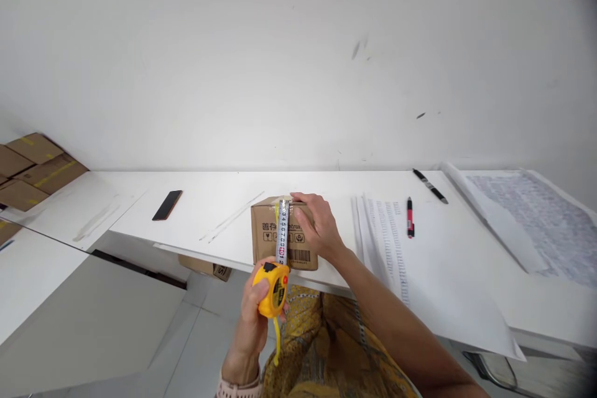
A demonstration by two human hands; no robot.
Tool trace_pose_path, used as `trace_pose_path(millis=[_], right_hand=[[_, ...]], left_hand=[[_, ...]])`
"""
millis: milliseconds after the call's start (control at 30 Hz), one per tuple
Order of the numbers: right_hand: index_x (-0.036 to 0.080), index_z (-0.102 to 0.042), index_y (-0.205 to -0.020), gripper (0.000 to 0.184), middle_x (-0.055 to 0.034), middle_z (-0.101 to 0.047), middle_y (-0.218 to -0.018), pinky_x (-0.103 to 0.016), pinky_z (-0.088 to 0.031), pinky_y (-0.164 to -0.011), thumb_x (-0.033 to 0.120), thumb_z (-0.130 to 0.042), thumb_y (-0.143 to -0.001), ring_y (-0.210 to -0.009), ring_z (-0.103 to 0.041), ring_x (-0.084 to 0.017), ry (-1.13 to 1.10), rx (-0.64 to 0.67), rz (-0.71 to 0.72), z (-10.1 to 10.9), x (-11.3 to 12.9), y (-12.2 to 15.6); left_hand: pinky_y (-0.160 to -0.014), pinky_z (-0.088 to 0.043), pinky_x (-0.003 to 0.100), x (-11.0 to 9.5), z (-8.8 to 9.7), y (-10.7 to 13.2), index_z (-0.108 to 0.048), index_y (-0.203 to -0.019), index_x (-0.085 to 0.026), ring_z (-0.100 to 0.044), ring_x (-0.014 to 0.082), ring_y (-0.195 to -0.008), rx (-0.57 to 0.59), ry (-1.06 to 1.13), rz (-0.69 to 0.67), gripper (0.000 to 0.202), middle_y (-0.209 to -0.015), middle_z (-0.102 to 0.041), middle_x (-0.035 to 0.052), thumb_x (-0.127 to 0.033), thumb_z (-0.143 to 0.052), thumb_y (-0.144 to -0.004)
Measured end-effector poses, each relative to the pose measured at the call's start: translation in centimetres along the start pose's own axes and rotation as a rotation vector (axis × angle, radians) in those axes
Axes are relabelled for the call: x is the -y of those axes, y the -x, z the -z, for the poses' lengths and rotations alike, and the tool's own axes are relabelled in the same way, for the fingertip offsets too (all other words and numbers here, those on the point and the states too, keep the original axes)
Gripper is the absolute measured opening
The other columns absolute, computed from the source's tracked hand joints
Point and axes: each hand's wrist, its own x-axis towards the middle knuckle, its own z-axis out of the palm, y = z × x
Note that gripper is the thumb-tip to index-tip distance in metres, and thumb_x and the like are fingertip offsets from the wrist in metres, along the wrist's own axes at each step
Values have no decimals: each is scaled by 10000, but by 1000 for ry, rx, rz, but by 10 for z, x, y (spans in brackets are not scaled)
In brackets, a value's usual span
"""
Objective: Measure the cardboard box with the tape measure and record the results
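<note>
A small brown cardboard box (261,249) with printed characters and a barcode stands at the front edge of the white table. My left hand (249,323) is closed around a yellow tape measure (269,298) just below the box. Its metal blade (283,233) runs up the front face of the box to the top edge. My right hand (324,224) grips the upper right part of the box, thumb on the front and fingers over the top near the blade's end. Whether those fingers also touch the blade's tip is hidden.
A dark phone (168,205) lies to the left on the table (224,199). On the right are printed sheets (387,242), a red pen (410,217), a black pen (430,186) and more paper (536,224). Several cartons (35,168) are stacked far left, against the wall.
</note>
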Motion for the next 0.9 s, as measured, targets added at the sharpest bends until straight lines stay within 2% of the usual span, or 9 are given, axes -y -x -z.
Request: trace_pose_path(millis=[100, 200, 400, 500, 667, 900], right_hand=[[290, -534, -1349, 408, -78, -618, -1198, -427, -419, -941, 223, -367, -982, -1084, -573, -237, 77, 10, 74, 0, -1, -1], [315, -597, -1305, 424, -75, -576, -1273, -420, -418, -926, 175, -375, -972, -1088, -562, -235, 148, 30, 122, 1, 0, -2], [320, -636, -1266, 419, -71, -608, -1168, -414, -408, -913, 164, -390, -965, -1065, -556, -237, 171, 62, 126, 2, 2, -4], [317, -648, -1250, 410, -68, -606, -1145, -405, -402, -912, 173, -393, -963, -1042, -553, -233, 167, 52, 109, 2, 1, -4], [328, -667, -1224, 401, -63, -609, -1112, -410, -404, -916, 199, -382, -972, -1027, -557, -233, 148, 40, 56, 1, -2, -8], [326, -673, -1219, 396, -65, -611, -1089, -420, -410, -919, 224, -372, -983, -1026, -562, -235, 145, 27, 40, -1, -5, -11]], left_hand=[[-443, -463, 250, 0, -1, -1, -564, -1199, -221, -616, 152, -569, -1, -6, 14, 541, -1067, -644, 94, -512, -681, -758], [-439, -455, 246, 1, -5, 0, -572, -1183, -240, -601, 144, -566, 1, -8, 4, 520, -1035, -638, 69, -528, -671, -761], [-528, -478, 261, 17, -11, 7, -557, -1218, -261, -580, 155, -650, -38, -92, -88, 553, -1067, -630, 68, -534, -708, -761], [-587, -496, 288, 29, -6, 9, -534, -1263, -275, -589, 183, -714, -29, -175, -104, 582, -1098, -632, 77, -530, -710, -770], [-668, -508, 307, 39, 8, 5, -549, -1224, -274, -606, 204, -778, 55, -215, -65, 622, -1020, -621, 68, -522, -772, -699], [-641, -517, 313, 40, 19, -5, -534, -1233, -262, -599, 187, -736, 138, -142, -13, 623, -1051, -609, 69, -526, -744, -709]])
